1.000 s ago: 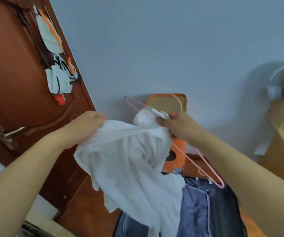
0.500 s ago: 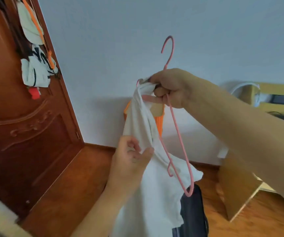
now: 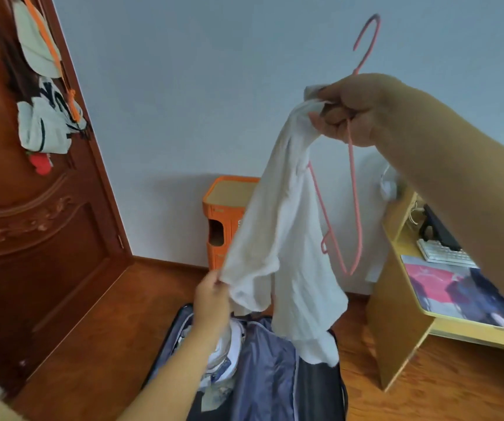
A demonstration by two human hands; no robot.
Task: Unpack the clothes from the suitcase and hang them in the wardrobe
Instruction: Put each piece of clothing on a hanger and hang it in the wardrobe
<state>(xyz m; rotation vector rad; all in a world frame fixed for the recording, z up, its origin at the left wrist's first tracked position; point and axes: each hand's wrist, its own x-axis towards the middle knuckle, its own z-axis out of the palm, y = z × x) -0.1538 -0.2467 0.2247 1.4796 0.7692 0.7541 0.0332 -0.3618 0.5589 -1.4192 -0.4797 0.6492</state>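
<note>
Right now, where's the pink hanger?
In the head view, upper right: the pink hanger hangs from the right hand, beside the white shirt, above the open suitcase.

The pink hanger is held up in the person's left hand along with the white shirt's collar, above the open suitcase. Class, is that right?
Not quite. The head view shows the right hand holding the pink hanger and white shirt collar above the open suitcase.

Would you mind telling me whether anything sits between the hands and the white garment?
Nothing does. The right hand already grips the white garment at its top together with the pink hanger, and the left hand pinches its lower edge. The wardrobe is not in view.
</note>
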